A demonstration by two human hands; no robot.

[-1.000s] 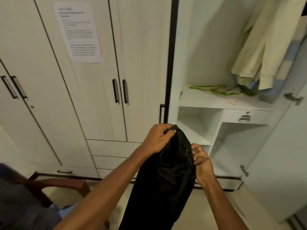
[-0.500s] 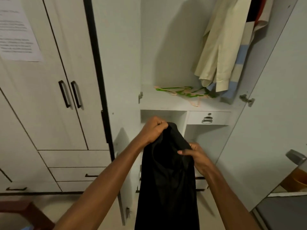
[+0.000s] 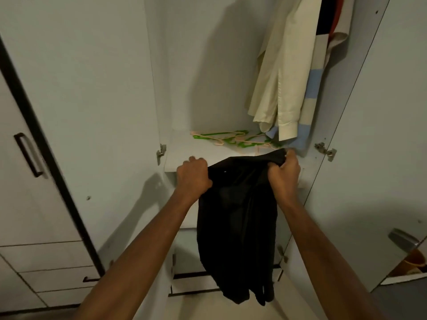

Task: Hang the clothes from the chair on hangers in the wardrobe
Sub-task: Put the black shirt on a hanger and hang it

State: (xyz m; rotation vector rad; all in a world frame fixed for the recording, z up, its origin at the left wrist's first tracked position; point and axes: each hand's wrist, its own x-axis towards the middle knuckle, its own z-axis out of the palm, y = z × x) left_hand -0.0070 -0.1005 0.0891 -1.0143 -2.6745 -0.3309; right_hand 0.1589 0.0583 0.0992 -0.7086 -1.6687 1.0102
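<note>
A black garment (image 3: 235,222) hangs down in front of the open wardrobe. My left hand (image 3: 194,176) grips its top edge on the left, and my right hand (image 3: 283,170) grips the top edge on the right, stretching it wide. Just behind the hands, green and pale pink hangers (image 3: 231,139) lie on the wardrobe shelf (image 3: 180,155). A cream shirt (image 3: 277,77) and a blue-and-beige striped garment (image 3: 312,88) hang inside at the upper right. The chair is out of view.
The wardrobe's open doors stand at the left (image 3: 104,112) and right (image 3: 381,135). A closed cupboard with a dark handle (image 3: 28,155) and drawers (image 3: 46,273) is at the far left. A metal door handle (image 3: 402,239) shows at the right edge.
The view has swung right and closer to the open wardrobe. Both hands have risen to shelf height and moved apart, spreading the garment's top edge.
</note>
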